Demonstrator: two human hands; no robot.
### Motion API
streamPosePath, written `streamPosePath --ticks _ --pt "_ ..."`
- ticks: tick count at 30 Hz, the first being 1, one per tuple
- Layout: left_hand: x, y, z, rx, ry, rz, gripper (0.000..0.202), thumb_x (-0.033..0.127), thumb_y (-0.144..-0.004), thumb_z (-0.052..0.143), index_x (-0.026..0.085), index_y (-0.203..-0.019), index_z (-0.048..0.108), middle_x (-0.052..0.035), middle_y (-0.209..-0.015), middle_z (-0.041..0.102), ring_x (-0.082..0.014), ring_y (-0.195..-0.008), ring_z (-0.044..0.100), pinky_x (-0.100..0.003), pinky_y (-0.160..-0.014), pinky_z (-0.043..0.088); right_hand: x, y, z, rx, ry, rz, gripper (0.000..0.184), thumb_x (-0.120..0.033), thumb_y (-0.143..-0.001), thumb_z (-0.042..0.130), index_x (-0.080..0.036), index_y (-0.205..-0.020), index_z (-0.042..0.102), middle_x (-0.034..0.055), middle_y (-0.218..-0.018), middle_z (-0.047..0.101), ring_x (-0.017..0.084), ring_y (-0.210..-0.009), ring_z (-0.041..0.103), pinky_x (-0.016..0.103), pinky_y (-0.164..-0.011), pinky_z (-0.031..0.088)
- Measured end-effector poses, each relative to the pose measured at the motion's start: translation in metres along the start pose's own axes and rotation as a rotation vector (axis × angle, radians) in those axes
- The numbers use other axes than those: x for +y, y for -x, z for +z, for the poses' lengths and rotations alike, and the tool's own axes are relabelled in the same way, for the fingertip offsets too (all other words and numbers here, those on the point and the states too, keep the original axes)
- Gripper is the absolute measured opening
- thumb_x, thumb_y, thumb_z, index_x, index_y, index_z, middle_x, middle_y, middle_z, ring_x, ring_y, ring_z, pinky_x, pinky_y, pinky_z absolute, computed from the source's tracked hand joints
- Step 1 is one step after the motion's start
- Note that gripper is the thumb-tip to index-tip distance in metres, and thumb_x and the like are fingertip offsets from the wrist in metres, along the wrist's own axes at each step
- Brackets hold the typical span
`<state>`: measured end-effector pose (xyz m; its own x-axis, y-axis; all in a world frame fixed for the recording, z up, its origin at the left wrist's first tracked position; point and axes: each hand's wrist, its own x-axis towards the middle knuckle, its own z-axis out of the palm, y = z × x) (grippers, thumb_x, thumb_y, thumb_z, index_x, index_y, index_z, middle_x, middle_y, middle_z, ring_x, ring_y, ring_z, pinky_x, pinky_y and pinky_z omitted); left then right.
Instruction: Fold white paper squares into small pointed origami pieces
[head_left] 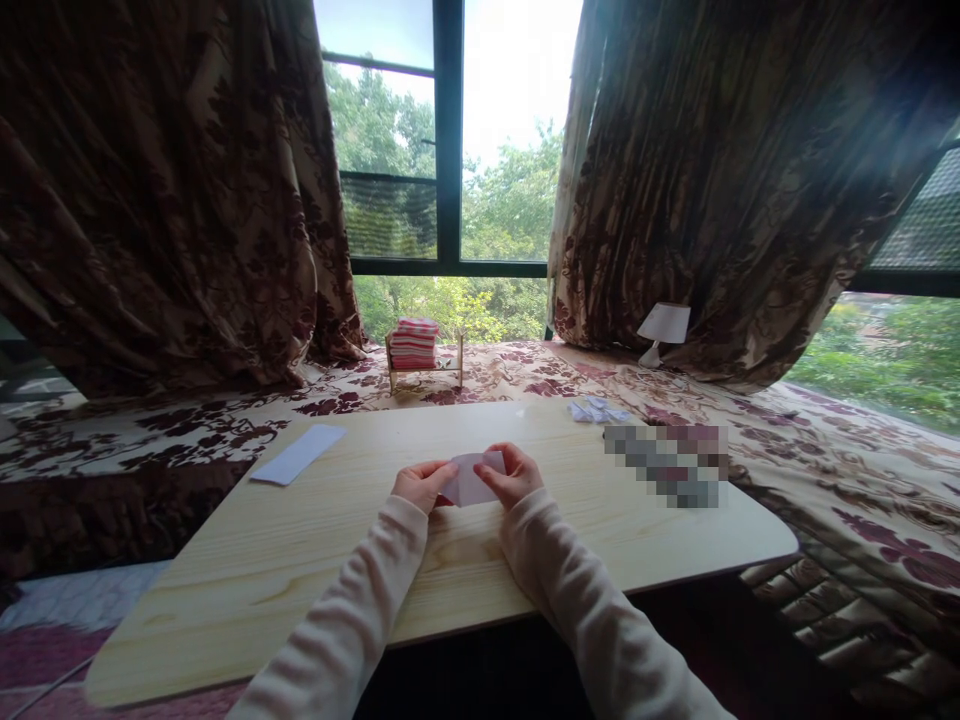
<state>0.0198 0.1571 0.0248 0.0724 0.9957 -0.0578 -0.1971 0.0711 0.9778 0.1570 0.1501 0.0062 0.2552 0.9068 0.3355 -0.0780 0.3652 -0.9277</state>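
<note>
A small sheet of pale paper [472, 482] is held between both hands, just above the near middle of the wooden table [315, 560]. My left hand [424, 484] pinches its left edge, thumb on top. On the opposite side, my right hand [517, 474] grips the right edge with the thumb pressed on the face of the paper. A reddish patch shows at the paper's lower left, by the left fingers. The fingers beneath the sheet are mostly hidden.
A stack of white paper strips [298, 454] lies at the table's left. Folded paper pieces [598, 410] sit at the back right edge, near a pixelated patch. Behind the table are a small rack [425, 378] with pink-striped cloths [414, 343] and a white lamp [664, 324].
</note>
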Motion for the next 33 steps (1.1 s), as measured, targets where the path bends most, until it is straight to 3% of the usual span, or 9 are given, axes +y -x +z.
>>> streamPosePath --ticks 6,9,12,19,26,33 --pt "0.002 0.0 -0.002 0.017 -0.029 -0.014 0.03 0.03 -0.049 0.075 0.01 -0.07 0.069 0.0005 -0.047 0.059 -0.0112 -0.041 0.052 -0.023 -0.035 0.046 0.0 0.002 0.001 -0.049 0.162 -0.166 0.02 -0.031 -0.062 0.061 -0.016 -0.075 0.063 0.0003 -0.062 0.057 0.01 -0.048 0.048 0.022 -0.044 0.039" --pt "0.003 0.001 -0.001 0.029 -0.039 -0.021 0.026 0.029 -0.05 0.073 0.011 -0.068 0.068 0.0016 -0.046 0.057 -0.0114 -0.04 0.052 -0.023 -0.034 0.045 -0.001 0.003 -0.002 -0.073 0.319 -0.313 0.019 -0.027 -0.065 0.059 -0.018 -0.079 0.069 0.0009 -0.066 0.055 0.01 -0.05 0.048 0.022 -0.045 0.038" --pt "0.004 0.002 0.0 0.038 -0.041 -0.024 0.024 0.03 -0.051 0.072 0.012 -0.066 0.068 0.0023 -0.045 0.056 -0.0112 -0.039 0.051 -0.023 -0.033 0.045 -0.003 0.005 -0.005 -0.092 0.486 -0.456 0.02 -0.026 -0.071 0.056 -0.02 -0.084 0.07 0.0009 -0.065 0.054 0.011 -0.052 0.049 0.022 -0.048 0.04" --pt "-0.001 -0.004 -0.004 0.066 -0.039 -0.008 0.025 0.03 -0.049 0.072 0.01 -0.063 0.068 0.0026 -0.043 0.055 -0.0091 -0.039 0.048 -0.02 -0.036 0.041 -0.008 0.009 -0.006 -0.12 0.655 -0.631 0.02 -0.024 -0.077 0.053 -0.025 -0.087 0.07 0.0021 -0.068 0.054 0.013 -0.063 0.052 0.023 -0.057 0.043" --pt "-0.004 -0.009 -0.008 0.08 -0.03 -0.008 0.024 0.033 -0.049 0.069 0.011 -0.058 0.065 0.0035 -0.041 0.053 -0.0093 -0.039 0.048 -0.021 -0.038 0.04 -0.012 0.012 -0.005 -0.234 0.806 -0.747 0.033 -0.013 -0.068 0.056 -0.028 -0.096 0.067 0.0035 -0.077 0.055 0.017 -0.072 0.048 0.026 -0.063 0.044" --pt "0.001 -0.002 -0.004 0.05 0.019 -0.051 0.023 0.032 -0.048 0.07 0.012 -0.057 0.064 0.003 -0.042 0.054 -0.0098 -0.039 0.048 -0.023 -0.039 0.042 -0.013 0.012 -0.006 -0.269 0.839 -0.778 0.035 -0.014 -0.068 0.056 -0.028 -0.099 0.065 0.0039 -0.079 0.054 0.017 -0.074 0.047 0.027 -0.064 0.044"
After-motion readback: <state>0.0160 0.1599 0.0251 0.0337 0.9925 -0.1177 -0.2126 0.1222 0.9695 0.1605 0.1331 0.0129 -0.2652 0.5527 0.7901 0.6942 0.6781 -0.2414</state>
